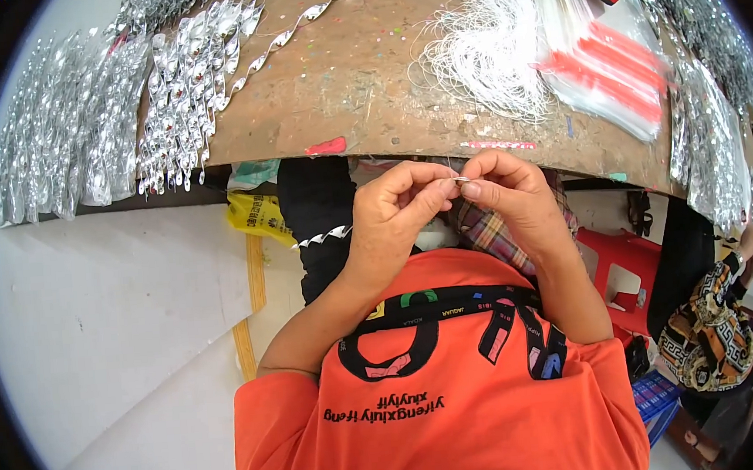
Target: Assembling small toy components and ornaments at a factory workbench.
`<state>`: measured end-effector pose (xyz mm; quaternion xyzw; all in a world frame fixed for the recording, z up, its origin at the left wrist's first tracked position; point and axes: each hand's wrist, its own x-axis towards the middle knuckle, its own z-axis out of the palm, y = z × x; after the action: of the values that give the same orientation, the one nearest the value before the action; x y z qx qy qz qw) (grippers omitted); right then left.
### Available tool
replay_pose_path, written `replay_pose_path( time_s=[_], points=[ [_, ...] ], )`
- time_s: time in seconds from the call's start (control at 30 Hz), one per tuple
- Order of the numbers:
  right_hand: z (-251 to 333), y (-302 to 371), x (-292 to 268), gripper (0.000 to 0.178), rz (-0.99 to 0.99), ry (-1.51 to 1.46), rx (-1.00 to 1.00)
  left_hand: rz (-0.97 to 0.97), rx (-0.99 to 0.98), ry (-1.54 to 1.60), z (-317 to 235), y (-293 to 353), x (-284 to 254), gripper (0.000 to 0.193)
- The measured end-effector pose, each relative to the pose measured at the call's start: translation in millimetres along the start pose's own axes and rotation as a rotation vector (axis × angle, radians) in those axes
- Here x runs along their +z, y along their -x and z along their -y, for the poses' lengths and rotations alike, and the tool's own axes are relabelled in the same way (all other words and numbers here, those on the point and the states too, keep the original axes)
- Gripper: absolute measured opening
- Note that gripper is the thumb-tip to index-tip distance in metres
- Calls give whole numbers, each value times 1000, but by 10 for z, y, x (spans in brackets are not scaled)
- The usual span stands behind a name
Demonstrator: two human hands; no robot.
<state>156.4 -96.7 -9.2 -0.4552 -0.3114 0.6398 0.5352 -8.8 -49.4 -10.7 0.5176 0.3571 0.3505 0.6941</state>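
Just off the near edge of the table point(339, 72), the left hand point(393, 221) and right hand point(518, 203) meet, thumb and index of each pinched together. Both sets of fingers have hold of one small silvery piece point(460, 179), with a thin thread rising from it; its exact shape is too small to tell. A short twisted silver strip point(324, 237) shows below the table's near edge, beside the left forearm.

On the table's left part lie shiny silver strips point(72, 125) and a bunch of twisted strips point(187, 91), both hanging over the near edge. A loose heap of white thread point(490, 52) lies right of the table's middle, with clear and red plastic packaging point(610, 79) farther right. More silver strands point(710, 142) drape over the table's right end. A red stool point(619, 270) stands below the table's right part.
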Motion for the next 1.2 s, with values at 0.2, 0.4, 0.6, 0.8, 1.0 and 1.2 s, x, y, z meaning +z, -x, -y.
replay_pose_path(
  time_s=[0.2,0.4,0.6,0.8,1.0,1.2],
  points=[
    [22,0,-13,11,-24,29,-3,34,-51,-67,26,9,-18,9],
    [28,-30,-7,13,1,642,-387,-27,132,-265,72,5,11,7],
    [52,-20,117,11,-131,1027,-629,-105,368,-592,28,0,17,7],
    [-13,-10,130,10,-157,806,-709,23,-164,179,-71,0,-13,10],
    [-33,-13,92,14,-98,753,-726,106,-319,471,-29,-29,-85,11],
    [-74,-33,8,13,-115,766,-657,87,-263,381,-74,-16,-43,9]
  ],
)
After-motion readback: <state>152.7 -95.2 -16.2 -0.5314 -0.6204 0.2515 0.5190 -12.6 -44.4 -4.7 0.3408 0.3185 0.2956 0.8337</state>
